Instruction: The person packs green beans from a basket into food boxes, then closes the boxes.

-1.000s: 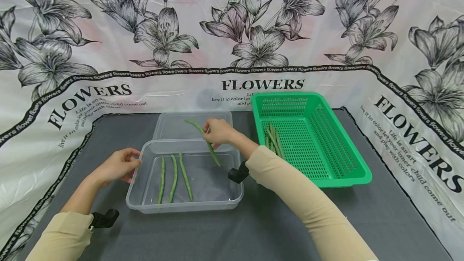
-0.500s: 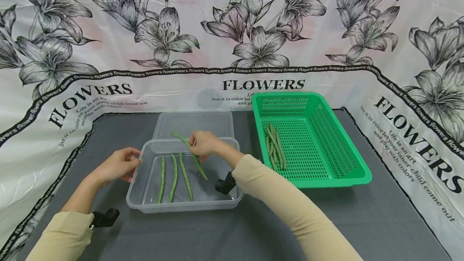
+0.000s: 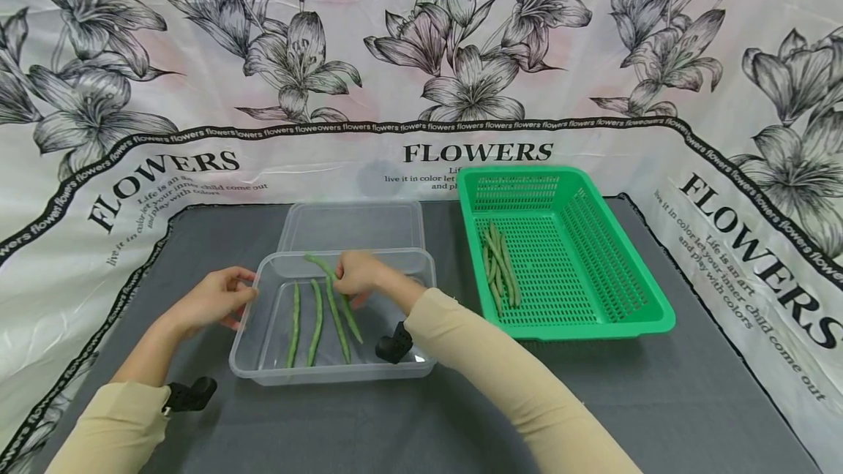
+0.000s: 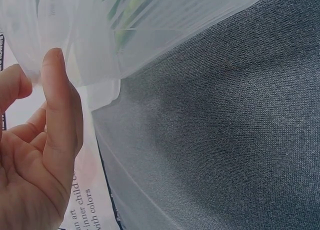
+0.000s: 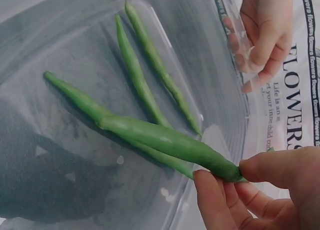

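A clear plastic box [image 3: 402,371] stands on the grey cloth with three green beans [image 3: 316,324] lying apart, lengthwise, in its left half. My right hand [image 3: 358,273] is over the box and pinches a fourth-looking green bean [image 5: 165,142] near one end between thumb and fingers. In the right wrist view this bean slants across the nearest lying bean [image 5: 75,92]. My left hand [image 3: 214,302] is at the box's left wall, fingertips touching it from outside with the fingers loosely bent.
Behind the box lies its clear lid [image 3: 356,225]. To the right stands a green perforated basket [image 3: 612,329] with several more beans [image 3: 500,265] at its left side. A floral-printed sheet [image 3: 329,167] rises at the back and sides.
My right hand has moved left and down with the pinched bean, from the box's back right to beside the lying beans. The left hand has stayed at the box's wall.
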The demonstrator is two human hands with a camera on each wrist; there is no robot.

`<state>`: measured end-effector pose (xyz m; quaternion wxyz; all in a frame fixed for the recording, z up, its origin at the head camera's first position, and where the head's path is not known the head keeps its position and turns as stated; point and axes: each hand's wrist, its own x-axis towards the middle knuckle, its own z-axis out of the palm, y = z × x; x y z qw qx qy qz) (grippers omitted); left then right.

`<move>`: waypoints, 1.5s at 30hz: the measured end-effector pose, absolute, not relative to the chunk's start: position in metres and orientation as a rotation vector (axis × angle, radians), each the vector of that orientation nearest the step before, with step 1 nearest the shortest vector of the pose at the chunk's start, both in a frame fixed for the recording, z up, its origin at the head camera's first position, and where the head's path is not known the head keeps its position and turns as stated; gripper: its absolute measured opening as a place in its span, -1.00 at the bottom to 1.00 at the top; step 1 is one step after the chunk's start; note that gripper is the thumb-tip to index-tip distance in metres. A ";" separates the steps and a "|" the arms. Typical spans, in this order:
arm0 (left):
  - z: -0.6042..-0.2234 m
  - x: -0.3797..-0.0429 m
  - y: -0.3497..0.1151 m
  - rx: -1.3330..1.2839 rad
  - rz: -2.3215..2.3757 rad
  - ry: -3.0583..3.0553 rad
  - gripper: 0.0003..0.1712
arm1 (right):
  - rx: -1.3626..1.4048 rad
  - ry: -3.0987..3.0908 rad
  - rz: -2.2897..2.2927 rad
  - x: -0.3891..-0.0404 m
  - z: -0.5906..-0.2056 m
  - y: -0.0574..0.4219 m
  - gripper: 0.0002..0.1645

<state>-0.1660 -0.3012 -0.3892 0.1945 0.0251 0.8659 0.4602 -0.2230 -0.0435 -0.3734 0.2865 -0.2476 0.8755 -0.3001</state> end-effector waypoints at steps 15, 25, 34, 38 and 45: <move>-0.388 -0.168 -0.302 0.092 1.270 2.450 -0.47 | -0.534 2.344 -0.750 -0.216 -0.381 -0.055 -0.50; -0.388 -0.168 -0.302 0.101 1.266 2.455 -0.47 | -0.576 2.374 -0.751 -0.215 -0.375 -0.049 -0.71; -0.387 -0.167 -0.302 0.096 1.266 2.452 -0.47 | -0.733 2.442 -0.657 -0.227 -0.369 -0.041 -0.63; -0.387 -0.166 -0.302 0.094 1.272 2.448 -0.46 | -0.771 2.516 -0.630 -0.230 -0.362 -0.037 -0.66; -0.391 -0.165 -0.303 0.094 1.288 2.436 -0.46 | -0.838 2.564 -0.639 -0.238 -0.351 -0.023 -0.67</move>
